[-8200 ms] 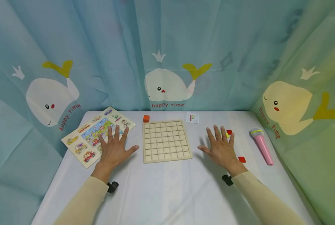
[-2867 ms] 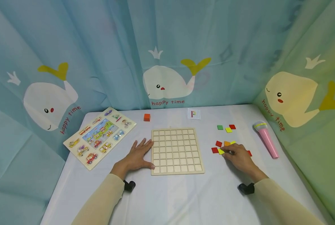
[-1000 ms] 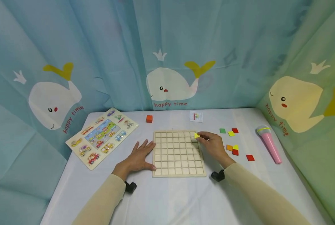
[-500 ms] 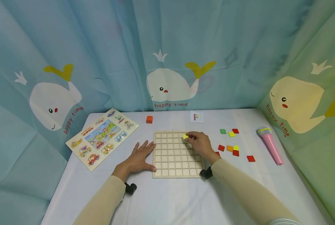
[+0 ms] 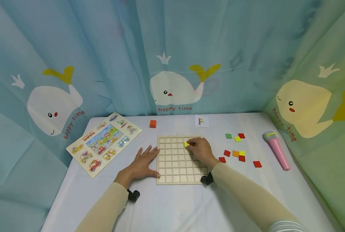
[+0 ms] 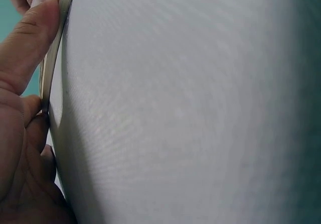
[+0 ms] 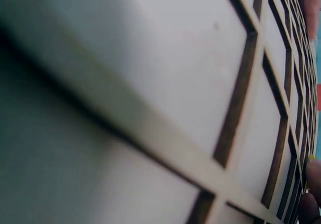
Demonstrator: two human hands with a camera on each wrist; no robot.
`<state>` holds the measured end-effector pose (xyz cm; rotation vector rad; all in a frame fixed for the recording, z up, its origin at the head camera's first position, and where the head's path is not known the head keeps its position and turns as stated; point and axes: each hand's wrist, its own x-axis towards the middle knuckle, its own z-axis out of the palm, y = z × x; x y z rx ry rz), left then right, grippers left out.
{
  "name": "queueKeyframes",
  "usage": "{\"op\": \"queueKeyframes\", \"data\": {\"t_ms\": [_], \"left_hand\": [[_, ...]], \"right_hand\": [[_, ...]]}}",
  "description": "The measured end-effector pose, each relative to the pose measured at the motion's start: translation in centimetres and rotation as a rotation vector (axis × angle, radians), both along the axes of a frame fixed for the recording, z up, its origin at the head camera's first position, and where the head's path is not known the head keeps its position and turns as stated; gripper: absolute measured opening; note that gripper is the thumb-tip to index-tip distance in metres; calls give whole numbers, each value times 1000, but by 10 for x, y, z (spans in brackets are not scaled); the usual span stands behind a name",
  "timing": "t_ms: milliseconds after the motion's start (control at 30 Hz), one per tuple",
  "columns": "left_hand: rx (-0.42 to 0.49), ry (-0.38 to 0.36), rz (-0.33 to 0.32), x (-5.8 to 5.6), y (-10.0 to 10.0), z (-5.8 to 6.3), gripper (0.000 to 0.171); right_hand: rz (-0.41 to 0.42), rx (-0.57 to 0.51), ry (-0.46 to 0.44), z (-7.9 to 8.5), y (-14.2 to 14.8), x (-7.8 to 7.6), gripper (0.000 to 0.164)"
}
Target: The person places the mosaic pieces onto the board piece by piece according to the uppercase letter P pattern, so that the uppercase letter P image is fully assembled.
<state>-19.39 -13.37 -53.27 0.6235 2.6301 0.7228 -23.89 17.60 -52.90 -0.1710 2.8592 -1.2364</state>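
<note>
A pale wooden grid board (image 5: 172, 160) with square recesses lies in the middle of the table. Along its left edge rests my left hand (image 5: 140, 166), fingers spread and thumb near the lower left corner; the left wrist view shows the thumb (image 6: 30, 40) on the board's rim (image 6: 52, 63). Over the board's upper right part, my right hand (image 5: 202, 150) pinches a yellow square tile (image 5: 186, 144) at a recess near the top. Whether the tile sits down in the recess cannot be told. Only fingertips (image 7: 313, 176) of the right hand show in its wrist view.
Right of the board lie several loose tiles: green (image 5: 228, 136), yellow (image 5: 237, 139), orange (image 5: 235, 153) and red (image 5: 257, 164). A pink toy microphone (image 5: 277, 151) lies farther right. Behind are an orange cube (image 5: 153, 124) and a pattern card (image 5: 201, 121). A vehicle puzzle board (image 5: 104, 141) lies left.
My right hand has carried the yellow tile from the loose tiles onto the board, then left and slightly nearer. My left hand moved earlier to the board's left edge and has stayed there.
</note>
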Motion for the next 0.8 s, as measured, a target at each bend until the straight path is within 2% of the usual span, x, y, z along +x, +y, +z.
{"op": "queueKeyframes", "data": {"t_ms": [200, 500, 800], "left_hand": [[-1, 4, -3, 0, 0, -1, 118], [15, 8, -7, 0, -1, -2, 118], [-3, 4, -3, -1, -1, -3, 118]], "right_hand": [[4, 31, -4, -1, 0, 0, 24], [-14, 9, -49, 1, -2, 1, 24], [-13, 6, -35, 0, -1, 1, 19]]}}
